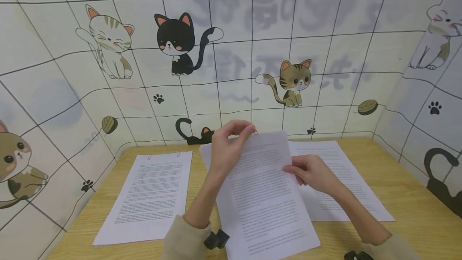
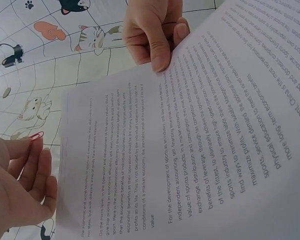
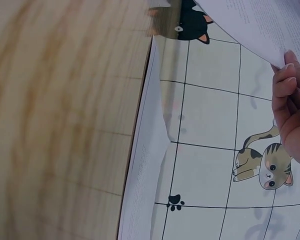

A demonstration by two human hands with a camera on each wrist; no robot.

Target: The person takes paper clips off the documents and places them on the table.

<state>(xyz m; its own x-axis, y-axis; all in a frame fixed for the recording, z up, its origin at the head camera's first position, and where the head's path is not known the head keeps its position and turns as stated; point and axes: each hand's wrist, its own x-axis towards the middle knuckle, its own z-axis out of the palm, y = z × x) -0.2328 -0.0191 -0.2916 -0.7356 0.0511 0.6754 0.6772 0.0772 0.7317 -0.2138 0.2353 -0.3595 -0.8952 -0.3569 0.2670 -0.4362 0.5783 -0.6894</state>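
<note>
A cat-patterned wall backs the wooden tabletop; the left grip pinches a red clip near the raised papers; the right grip pinches their edge; clipping seems in hand, next probably needing steady sheets.

On the printed page, left wrist view, we read "The economic and social benefits of sports", "On the micro level" and "For the development of sports as an industry". The bluish characters on the cat-patterned wall are too blurred for us to read.
</note>
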